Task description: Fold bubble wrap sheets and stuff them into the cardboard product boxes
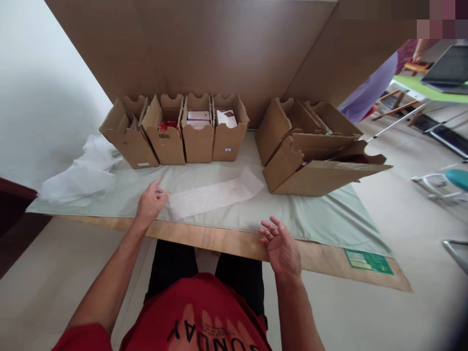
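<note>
Head view: at far left, a heap of clear wrapping (78,175) is being borne by a pale green cloth (310,219). Next, the left hand (151,202) is being held with fingers loosely bent and parted, nothing seemingly being gripped; whether the wrap is being touched cannot be told. Behind, small packs (198,118) are being held in a row of four cartons (197,145). Mid-table, a strip of bubble wrap (210,196) is being left flat; it may end up being creased or dragged if only one end is being pulled. Farther right, the right hand (283,246) is being held empty, fingers half-curled. Beyond it, the front carton (321,179) could be knocked if its flared side is being brushed.
</note>
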The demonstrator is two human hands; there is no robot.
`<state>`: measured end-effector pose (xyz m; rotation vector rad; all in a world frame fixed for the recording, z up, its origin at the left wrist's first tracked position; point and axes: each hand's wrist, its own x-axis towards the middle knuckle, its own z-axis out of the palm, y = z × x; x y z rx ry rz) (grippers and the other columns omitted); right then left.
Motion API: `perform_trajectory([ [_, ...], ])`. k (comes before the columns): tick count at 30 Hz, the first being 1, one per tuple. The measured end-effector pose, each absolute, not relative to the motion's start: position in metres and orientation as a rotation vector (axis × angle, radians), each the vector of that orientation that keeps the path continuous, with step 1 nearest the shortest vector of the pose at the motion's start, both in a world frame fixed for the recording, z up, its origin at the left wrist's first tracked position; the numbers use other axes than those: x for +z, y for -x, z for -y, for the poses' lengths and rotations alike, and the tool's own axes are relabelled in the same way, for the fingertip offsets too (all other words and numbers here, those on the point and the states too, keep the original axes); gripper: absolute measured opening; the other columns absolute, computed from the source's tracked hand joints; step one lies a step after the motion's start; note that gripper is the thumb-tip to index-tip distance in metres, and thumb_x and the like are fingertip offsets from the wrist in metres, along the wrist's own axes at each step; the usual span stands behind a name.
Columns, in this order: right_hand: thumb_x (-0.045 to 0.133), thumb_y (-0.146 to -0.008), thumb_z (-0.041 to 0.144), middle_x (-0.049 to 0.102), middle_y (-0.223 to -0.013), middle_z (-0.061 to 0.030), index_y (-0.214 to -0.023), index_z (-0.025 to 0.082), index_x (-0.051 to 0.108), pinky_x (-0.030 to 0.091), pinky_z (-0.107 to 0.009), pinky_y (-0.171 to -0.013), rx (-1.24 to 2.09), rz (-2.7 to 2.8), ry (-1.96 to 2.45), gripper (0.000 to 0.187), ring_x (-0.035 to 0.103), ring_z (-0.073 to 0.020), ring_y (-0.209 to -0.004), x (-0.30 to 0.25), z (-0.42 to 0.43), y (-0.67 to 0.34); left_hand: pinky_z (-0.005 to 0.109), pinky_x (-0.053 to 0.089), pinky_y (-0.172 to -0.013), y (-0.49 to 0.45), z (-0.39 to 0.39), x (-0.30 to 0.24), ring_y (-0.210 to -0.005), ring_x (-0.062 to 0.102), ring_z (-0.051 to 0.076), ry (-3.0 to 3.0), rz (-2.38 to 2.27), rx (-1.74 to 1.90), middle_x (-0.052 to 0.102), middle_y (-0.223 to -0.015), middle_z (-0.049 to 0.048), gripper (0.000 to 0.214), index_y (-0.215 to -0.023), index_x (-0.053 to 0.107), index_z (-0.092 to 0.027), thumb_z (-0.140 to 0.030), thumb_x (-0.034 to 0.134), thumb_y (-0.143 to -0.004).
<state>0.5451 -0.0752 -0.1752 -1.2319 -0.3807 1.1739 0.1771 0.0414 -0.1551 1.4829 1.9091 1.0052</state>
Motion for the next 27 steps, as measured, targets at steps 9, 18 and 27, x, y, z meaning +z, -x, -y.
perform_trajectory([
  [9,0.052,-0.092,0.057,0.062,-0.137,-0.0085,-0.114,0.026,0.063,0.051,-0.032,-0.081,0.741,0.585,1.061,0.04,0.063,-0.0219,-0.118,-0.119,0.036,-0.487,0.039,0.059,-0.097,-0.335,0.087,-0.137,-0.112,0.067,0.023,-2.022,-0.895,1.346,0.067,-0.119,0.0121,0.031,-0.121,0.064,-0.022,-0.017,0.059,-0.091],
  [18,0.032,-0.097,0.06,0.046,-0.155,-0.0058,-0.128,0.03,0.056,0.051,-0.039,-0.091,0.575,0.641,1.062,0.049,0.05,-0.0253,-0.14,-0.096,0.007,-0.511,0.039,0.061,-0.094,-0.377,0.111,-0.158,-0.107,0.065,0.023,-1.932,-0.708,1.361,0.062,-0.117,0.0121,0.052,-0.138,0.052,-0.023,-0.013,0.06,-0.088],
  [27,0.041,-0.096,0.056,0.059,-0.143,-0.0062,-0.112,0.026,0.064,0.051,-0.035,-0.086,0.683,0.588,1.035,0.04,0.061,-0.0228,-0.125,-0.123,0.006,-0.495,0.029,0.061,-0.088,-0.367,0.114,-0.171,-0.101,0.069,0.018,-1.84,-0.702,1.162,0.065,-0.12,0.0112,0.028,-0.111,0.069,-0.02,-0.012,0.059,-0.085],
])
